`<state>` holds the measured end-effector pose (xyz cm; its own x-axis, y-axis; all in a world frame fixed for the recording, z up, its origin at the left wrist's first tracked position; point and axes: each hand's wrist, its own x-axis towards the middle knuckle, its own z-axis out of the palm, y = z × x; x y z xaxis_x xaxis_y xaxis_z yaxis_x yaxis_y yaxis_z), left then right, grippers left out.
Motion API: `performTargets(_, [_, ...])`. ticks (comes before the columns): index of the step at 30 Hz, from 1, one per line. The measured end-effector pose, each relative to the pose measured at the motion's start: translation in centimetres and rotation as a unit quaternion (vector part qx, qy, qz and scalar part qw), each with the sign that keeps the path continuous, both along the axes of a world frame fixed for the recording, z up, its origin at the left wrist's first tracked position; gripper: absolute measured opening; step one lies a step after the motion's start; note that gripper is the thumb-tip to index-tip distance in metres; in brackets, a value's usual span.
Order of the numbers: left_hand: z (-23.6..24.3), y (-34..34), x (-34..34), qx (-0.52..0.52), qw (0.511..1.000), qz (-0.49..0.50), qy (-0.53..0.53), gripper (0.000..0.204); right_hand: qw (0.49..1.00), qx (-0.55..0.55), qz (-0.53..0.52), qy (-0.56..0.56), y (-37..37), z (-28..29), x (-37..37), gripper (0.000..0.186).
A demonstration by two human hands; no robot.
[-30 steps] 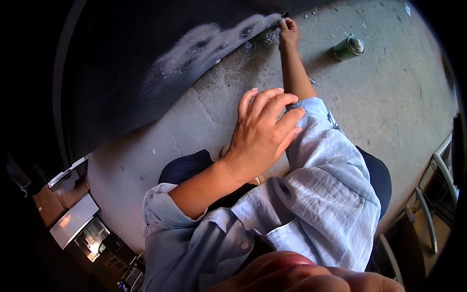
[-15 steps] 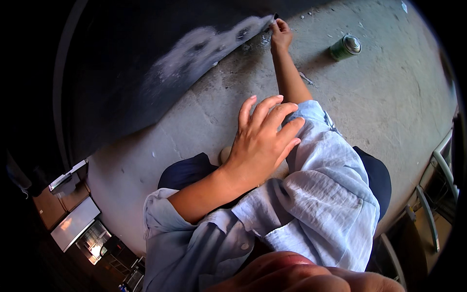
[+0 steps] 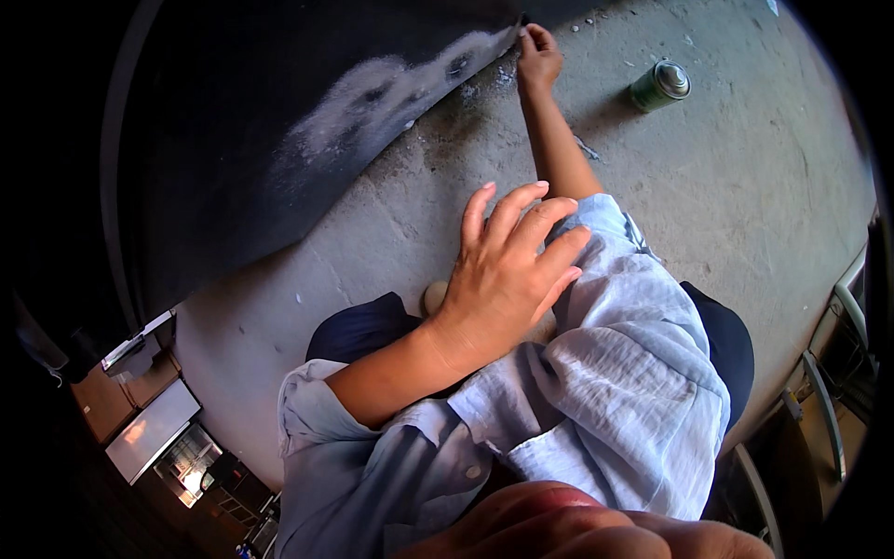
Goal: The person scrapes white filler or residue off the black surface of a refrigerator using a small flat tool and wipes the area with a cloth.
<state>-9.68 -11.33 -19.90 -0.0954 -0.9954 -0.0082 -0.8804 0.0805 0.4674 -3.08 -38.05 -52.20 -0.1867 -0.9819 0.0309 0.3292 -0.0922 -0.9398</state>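
Note:
A large black sheet (image 3: 251, 219) spans the upper left, with a whitish, powdery-looking patch (image 3: 372, 98) along its edge. At the far end of that edge my right hand (image 3: 539, 58) is closed, thumb and fingers pinching the sheet's margin beside a small dark fold. The fingertips partly hide what lies between them. My left hand (image 3: 507, 256) hangs in the middle of the view, back upward, fingers spread and curved, holding nothing. It is nearest to my right sleeve (image 3: 624, 298). To the right of my right hand, a green spray can (image 3: 661, 87) with a silvery top stands on the floor.
The grey concrete floor (image 3: 736, 186) carries pale specks and small scraps. Chair-like metal frames (image 3: 824, 419) are at the lower right. Furniture with a pale flat top (image 3: 154, 429) stands at the lower left. My knees show on either side of my shirt.
My left hand has shifted slightly to the right. My right hand keeps its pinch at the sheet's edge, a little higher in view. The whole scene has moved slightly with the camera.

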Motion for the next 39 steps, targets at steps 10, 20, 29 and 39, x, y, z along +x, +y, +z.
performTargets(10, [-0.2, -0.1, -0.2, 0.008, 1.0, -0.005, 0.009, 0.038, 0.999, -0.042, 0.001, 0.035, 2.3, 2.4, 1.2, 0.013])
performTargets(20, [-0.3, 0.4, -0.2, 0.017, 1.0, -0.006, 0.021, 0.04, 0.997, -0.037, 0.001, 0.071, 2.7, 3.1, 1.3, 0.015])
performTargets(29, [-0.2, 0.4, -0.6, 0.026, 0.999, -0.019, 0.031, 0.041, 0.999, -0.01, -0.029, 0.037, 2.3, 2.6, 1.5, 0.014])
performTargets(39, [-0.1, 0.5, -0.6, 0.025, 0.999, -0.022, 0.028, 0.04, 0.994, -0.079, -0.05, 0.063, 2.0, 7.5, 0.9, 0.012])
